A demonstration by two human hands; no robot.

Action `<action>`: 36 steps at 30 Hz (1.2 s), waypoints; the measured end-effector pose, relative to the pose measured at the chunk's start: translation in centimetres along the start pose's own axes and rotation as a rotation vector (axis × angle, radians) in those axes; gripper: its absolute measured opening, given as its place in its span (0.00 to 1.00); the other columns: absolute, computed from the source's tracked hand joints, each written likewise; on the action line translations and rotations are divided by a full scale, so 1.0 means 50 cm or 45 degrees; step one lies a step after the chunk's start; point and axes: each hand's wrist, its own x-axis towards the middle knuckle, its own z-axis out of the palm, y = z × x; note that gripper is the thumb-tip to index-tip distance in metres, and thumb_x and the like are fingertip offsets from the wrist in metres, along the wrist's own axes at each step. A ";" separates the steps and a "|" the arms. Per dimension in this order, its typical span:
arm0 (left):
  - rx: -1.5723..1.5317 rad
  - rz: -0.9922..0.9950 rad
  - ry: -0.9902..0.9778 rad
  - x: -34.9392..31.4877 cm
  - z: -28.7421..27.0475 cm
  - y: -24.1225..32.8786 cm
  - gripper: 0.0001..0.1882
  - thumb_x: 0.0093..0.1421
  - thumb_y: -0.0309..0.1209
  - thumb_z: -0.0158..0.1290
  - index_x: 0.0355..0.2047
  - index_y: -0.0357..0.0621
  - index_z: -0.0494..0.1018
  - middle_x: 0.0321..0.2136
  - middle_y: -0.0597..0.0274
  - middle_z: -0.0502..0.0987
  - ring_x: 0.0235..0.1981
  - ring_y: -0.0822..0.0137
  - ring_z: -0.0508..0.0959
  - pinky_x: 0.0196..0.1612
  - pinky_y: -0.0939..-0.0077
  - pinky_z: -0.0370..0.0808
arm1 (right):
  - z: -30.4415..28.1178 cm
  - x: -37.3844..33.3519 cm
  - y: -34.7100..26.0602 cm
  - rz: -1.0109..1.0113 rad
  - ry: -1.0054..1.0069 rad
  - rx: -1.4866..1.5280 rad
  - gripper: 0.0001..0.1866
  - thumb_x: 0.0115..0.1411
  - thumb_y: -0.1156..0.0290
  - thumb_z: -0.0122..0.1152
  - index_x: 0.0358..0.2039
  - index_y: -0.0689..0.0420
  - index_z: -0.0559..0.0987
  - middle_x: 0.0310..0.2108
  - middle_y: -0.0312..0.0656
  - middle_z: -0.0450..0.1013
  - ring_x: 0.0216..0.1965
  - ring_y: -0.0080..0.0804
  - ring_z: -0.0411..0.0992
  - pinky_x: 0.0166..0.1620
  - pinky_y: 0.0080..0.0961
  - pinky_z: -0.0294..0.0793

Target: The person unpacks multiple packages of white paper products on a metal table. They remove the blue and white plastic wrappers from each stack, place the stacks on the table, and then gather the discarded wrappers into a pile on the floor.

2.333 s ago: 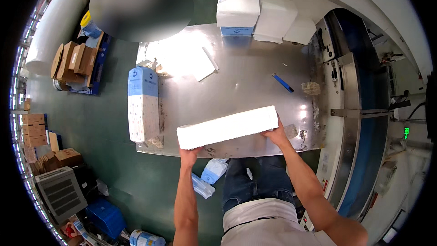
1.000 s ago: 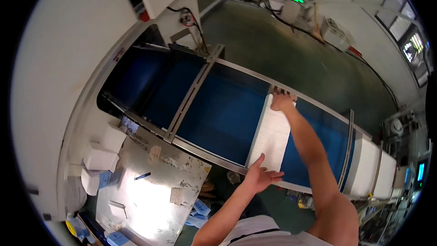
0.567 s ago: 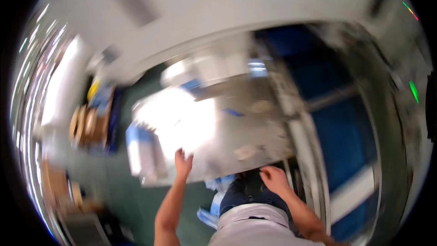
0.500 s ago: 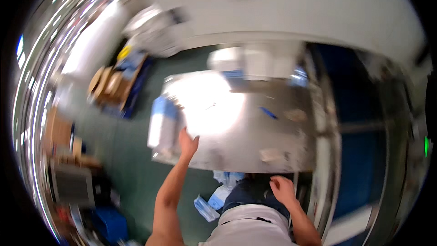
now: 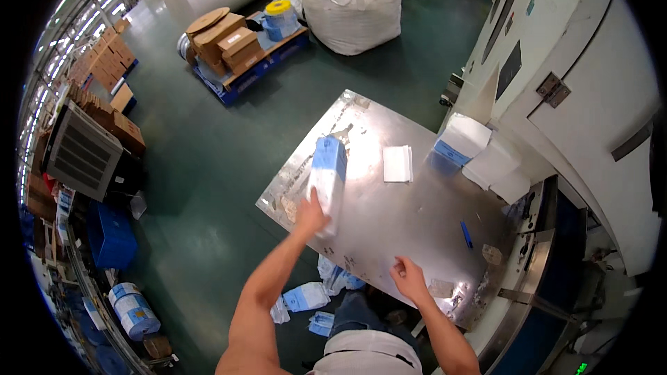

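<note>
A long white-and-blue plastic-wrapped pack (image 5: 329,167) lies near the left edge of a metal table (image 5: 389,226). My left hand (image 5: 310,217) rests against the near end of this pack, one finger stretched along it; the other fingers are partly hidden. Over the table's near edge hovers my right hand (image 5: 408,278), fingers loosely bent and apart, with nothing visible in them. A small flat white stack (image 5: 397,164) sits right of the pack. Farther right is a blue pen-like object (image 5: 466,235).
White packs with blue bands (image 5: 462,140) stand at the table's right, by a pale machine cabinet (image 5: 556,62). Blue-and-white wrappers (image 5: 306,296) litter the floor below. Beyond are a pallet with cartons (image 5: 233,48) and a large white bulk bag (image 5: 353,10); a blue bin (image 5: 111,235) is at left.
My view has turned left, bringing the floor and bulk bag into sight. My left hand, formerly beside the pack, now touches it. The right hand has come over the table's near edge.
</note>
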 end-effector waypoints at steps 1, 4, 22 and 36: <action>-0.088 0.010 -0.009 -0.077 0.057 0.002 0.67 0.46 0.43 0.73 0.76 0.45 0.39 0.56 0.28 0.65 0.57 0.30 0.70 0.61 0.46 0.71 | 0.028 0.043 -0.018 0.095 -0.030 0.096 0.23 0.64 0.58 0.63 0.53 0.62 0.76 0.40 0.54 0.79 0.40 0.51 0.80 0.46 0.37 0.78; -0.348 0.221 -0.048 -0.265 0.138 0.093 0.61 0.53 0.51 0.69 0.73 0.37 0.44 0.54 0.28 0.67 0.55 0.31 0.73 0.57 0.45 0.72 | 0.133 0.147 0.093 0.234 0.010 0.391 0.27 0.68 0.52 0.59 0.54 0.64 0.73 0.45 0.60 0.78 0.44 0.57 0.79 0.49 0.39 0.77; -0.166 0.022 -0.358 -0.196 0.145 0.046 0.30 0.57 0.37 0.63 0.58 0.40 0.70 0.48 0.37 0.79 0.50 0.36 0.79 0.52 0.45 0.76 | 0.042 0.067 0.208 0.423 -0.120 -0.155 0.23 0.60 0.59 0.64 0.52 0.59 0.75 0.42 0.59 0.77 0.46 0.58 0.77 0.47 0.47 0.76; -0.888 0.425 -0.859 0.088 0.171 0.127 0.35 0.54 0.14 0.47 0.65 0.40 0.67 0.38 0.52 0.84 0.41 0.62 0.82 0.49 0.68 0.78 | -0.003 0.355 0.125 0.202 -0.346 0.260 0.19 0.55 0.80 0.60 0.48 0.62 0.82 0.43 0.53 0.81 0.46 0.44 0.79 0.50 0.34 0.78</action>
